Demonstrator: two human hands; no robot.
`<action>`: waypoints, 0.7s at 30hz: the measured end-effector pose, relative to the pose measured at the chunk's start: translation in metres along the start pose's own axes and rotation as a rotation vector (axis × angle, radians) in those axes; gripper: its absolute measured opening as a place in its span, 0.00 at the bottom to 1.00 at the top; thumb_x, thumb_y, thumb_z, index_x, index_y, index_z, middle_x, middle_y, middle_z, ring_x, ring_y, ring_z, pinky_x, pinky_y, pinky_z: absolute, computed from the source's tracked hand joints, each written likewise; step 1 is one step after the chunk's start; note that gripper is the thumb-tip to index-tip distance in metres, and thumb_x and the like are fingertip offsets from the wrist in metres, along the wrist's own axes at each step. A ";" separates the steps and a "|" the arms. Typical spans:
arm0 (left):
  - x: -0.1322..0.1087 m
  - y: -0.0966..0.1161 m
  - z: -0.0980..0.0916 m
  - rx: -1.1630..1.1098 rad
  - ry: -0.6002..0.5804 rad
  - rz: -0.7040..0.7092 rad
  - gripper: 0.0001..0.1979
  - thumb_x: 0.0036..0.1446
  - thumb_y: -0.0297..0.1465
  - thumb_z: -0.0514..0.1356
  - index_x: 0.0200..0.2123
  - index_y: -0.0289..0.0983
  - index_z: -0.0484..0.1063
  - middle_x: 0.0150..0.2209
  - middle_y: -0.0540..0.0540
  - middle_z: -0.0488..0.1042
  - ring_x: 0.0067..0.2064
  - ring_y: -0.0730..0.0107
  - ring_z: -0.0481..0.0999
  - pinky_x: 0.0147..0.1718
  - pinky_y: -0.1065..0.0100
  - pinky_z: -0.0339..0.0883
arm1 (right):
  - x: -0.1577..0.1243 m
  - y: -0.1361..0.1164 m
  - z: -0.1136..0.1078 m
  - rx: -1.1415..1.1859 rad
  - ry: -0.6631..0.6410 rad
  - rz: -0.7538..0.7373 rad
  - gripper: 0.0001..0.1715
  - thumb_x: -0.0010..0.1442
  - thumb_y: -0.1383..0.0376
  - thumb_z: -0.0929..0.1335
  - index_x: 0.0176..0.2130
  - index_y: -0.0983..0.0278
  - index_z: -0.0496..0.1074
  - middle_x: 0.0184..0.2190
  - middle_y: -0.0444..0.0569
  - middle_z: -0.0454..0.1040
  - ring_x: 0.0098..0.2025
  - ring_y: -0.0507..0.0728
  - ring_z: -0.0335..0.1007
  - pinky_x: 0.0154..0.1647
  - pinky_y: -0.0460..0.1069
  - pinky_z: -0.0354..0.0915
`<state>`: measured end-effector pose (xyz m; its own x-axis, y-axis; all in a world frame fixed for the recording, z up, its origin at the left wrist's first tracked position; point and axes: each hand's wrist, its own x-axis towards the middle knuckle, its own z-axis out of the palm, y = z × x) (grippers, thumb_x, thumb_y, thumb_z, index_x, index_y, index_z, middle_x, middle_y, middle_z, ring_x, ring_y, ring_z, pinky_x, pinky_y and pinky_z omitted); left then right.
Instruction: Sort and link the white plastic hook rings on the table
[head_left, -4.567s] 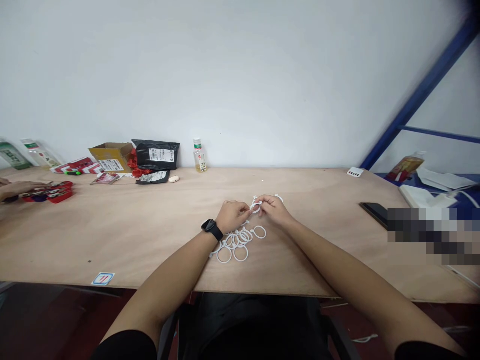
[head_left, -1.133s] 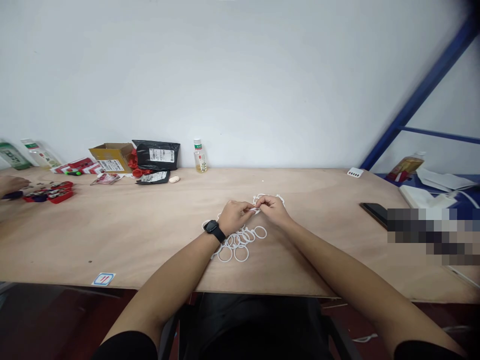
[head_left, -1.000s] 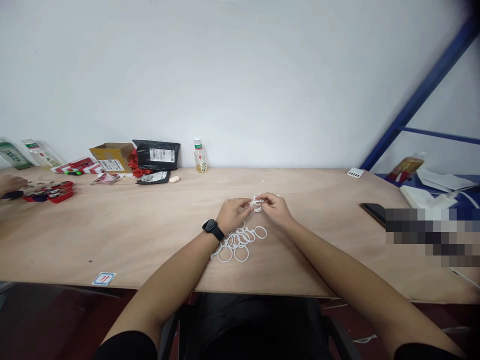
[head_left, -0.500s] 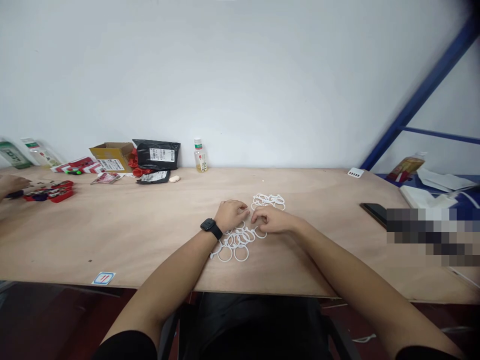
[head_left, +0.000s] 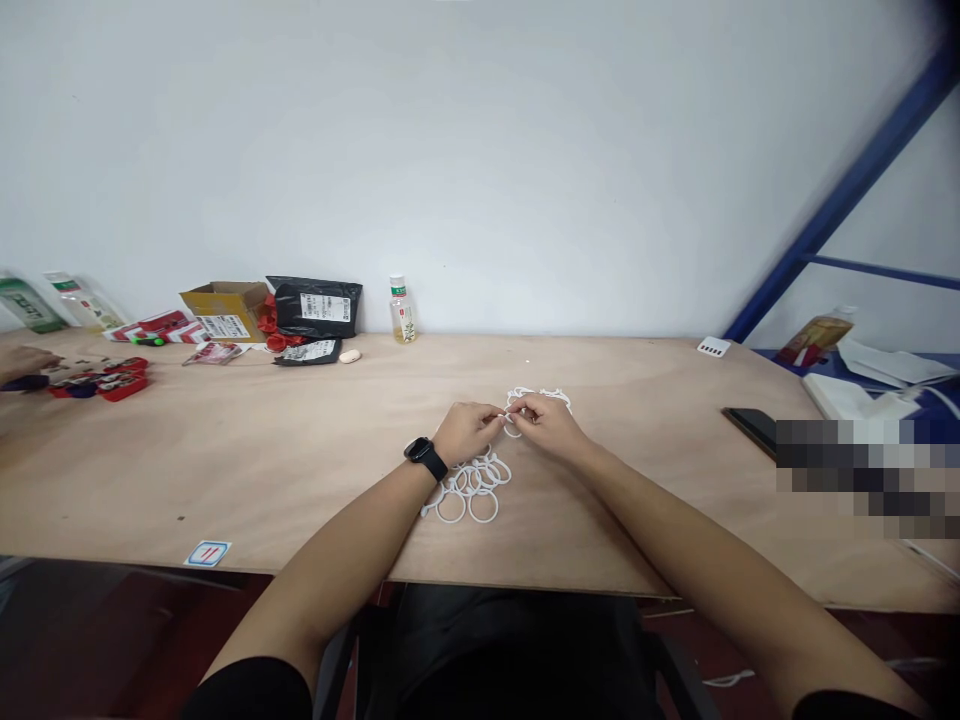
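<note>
My left hand [head_left: 466, 431], with a black watch on its wrist, and my right hand [head_left: 546, 423] meet above the wooden table [head_left: 300, 460]. Both pinch one small white plastic ring [head_left: 512, 424] between their fingertips. Just below them lies a loose pile of white rings [head_left: 472, 484]. Behind my right hand, a second cluster of white rings [head_left: 541, 397] rests on the table, partly hidden by my fingers.
A small bottle [head_left: 401, 311], a black bag [head_left: 315, 306] and a cardboard box [head_left: 223, 311] stand at the back left. Another person's hand [head_left: 19, 362] works at red items [head_left: 101, 380] at the far left. A black phone [head_left: 750, 425] lies at the right.
Half a second ago both hands were down at the near pile of rings. They have since risen and come together, pinching a ring taken from the pile's right side.
</note>
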<state>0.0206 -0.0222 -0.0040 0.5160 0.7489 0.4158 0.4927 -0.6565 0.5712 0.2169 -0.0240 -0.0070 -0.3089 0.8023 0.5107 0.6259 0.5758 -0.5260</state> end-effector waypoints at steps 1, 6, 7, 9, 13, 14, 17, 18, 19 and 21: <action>0.000 -0.001 0.001 -0.030 0.013 -0.001 0.13 0.61 0.34 0.54 0.41 0.39 0.79 0.36 0.49 0.81 0.37 0.70 0.78 0.39 0.72 0.67 | 0.000 -0.001 0.001 0.013 0.022 -0.006 0.05 0.56 0.68 0.67 0.32 0.62 0.75 0.29 0.46 0.76 0.28 0.52 0.68 0.31 0.47 0.61; 0.002 -0.009 0.007 -0.103 0.129 -0.059 0.12 0.57 0.30 0.58 0.43 0.38 0.78 0.35 0.49 0.81 0.37 0.70 0.79 0.40 0.71 0.70 | -0.002 0.002 0.007 0.105 0.076 -0.033 0.04 0.57 0.67 0.67 0.32 0.62 0.74 0.30 0.47 0.76 0.29 0.53 0.69 0.31 0.47 0.64; 0.002 -0.011 0.008 -0.104 0.152 -0.067 0.13 0.56 0.29 0.59 0.43 0.37 0.78 0.35 0.49 0.81 0.38 0.70 0.79 0.42 0.70 0.70 | -0.003 0.002 0.008 0.121 0.065 -0.040 0.04 0.57 0.66 0.68 0.32 0.62 0.74 0.30 0.47 0.76 0.29 0.53 0.70 0.30 0.47 0.64; 0.003 -0.012 0.008 -0.099 0.183 -0.071 0.14 0.54 0.26 0.59 0.43 0.37 0.78 0.35 0.49 0.81 0.38 0.69 0.79 0.44 0.69 0.70 | -0.004 0.004 0.010 0.133 0.036 -0.051 0.04 0.56 0.67 0.68 0.33 0.61 0.74 0.30 0.47 0.76 0.29 0.52 0.70 0.30 0.47 0.65; 0.002 -0.010 0.006 -0.124 0.185 -0.053 0.14 0.52 0.24 0.60 0.42 0.37 0.78 0.35 0.48 0.81 0.38 0.69 0.78 0.44 0.68 0.71 | -0.005 0.005 0.011 0.147 0.006 -0.050 0.05 0.56 0.68 0.68 0.34 0.62 0.74 0.29 0.46 0.75 0.28 0.52 0.70 0.30 0.47 0.65; 0.002 -0.009 0.005 -0.134 0.183 -0.047 0.14 0.52 0.24 0.60 0.42 0.37 0.79 0.35 0.48 0.81 0.38 0.69 0.78 0.43 0.68 0.71 | -0.005 0.005 0.011 0.158 0.003 -0.047 0.05 0.56 0.68 0.67 0.34 0.62 0.74 0.29 0.46 0.75 0.28 0.52 0.70 0.30 0.47 0.65; 0.001 -0.007 0.004 -0.141 0.182 -0.038 0.13 0.52 0.24 0.60 0.41 0.37 0.79 0.35 0.48 0.81 0.38 0.69 0.79 0.42 0.68 0.71 | -0.004 0.005 0.011 0.183 -0.009 -0.041 0.05 0.57 0.67 0.67 0.34 0.62 0.74 0.29 0.46 0.75 0.28 0.52 0.70 0.30 0.47 0.65; 0.001 -0.007 0.004 -0.138 0.185 -0.039 0.13 0.51 0.24 0.60 0.40 0.37 0.79 0.35 0.48 0.81 0.38 0.69 0.79 0.42 0.68 0.71 | -0.004 0.005 0.010 0.186 -0.012 -0.040 0.05 0.57 0.66 0.67 0.34 0.62 0.75 0.29 0.46 0.75 0.28 0.52 0.70 0.30 0.47 0.65; 0.001 -0.006 0.003 -0.137 0.188 -0.040 0.13 0.51 0.24 0.60 0.39 0.37 0.80 0.35 0.48 0.81 0.38 0.69 0.78 0.42 0.68 0.71 | -0.004 0.004 0.010 0.187 -0.015 -0.041 0.05 0.57 0.66 0.67 0.34 0.62 0.75 0.30 0.46 0.75 0.28 0.52 0.70 0.30 0.46 0.65; 0.001 -0.004 0.003 -0.139 0.199 -0.041 0.11 0.50 0.24 0.61 0.37 0.37 0.80 0.34 0.47 0.81 0.37 0.69 0.78 0.41 0.68 0.71 | -0.005 0.003 0.010 0.187 -0.022 -0.041 0.05 0.57 0.65 0.68 0.34 0.62 0.75 0.29 0.46 0.75 0.29 0.52 0.69 0.30 0.46 0.65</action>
<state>0.0209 -0.0187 -0.0079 0.3426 0.7869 0.5132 0.4024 -0.6166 0.6767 0.2131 -0.0246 -0.0173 -0.3482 0.7799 0.5201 0.4692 0.6253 -0.6235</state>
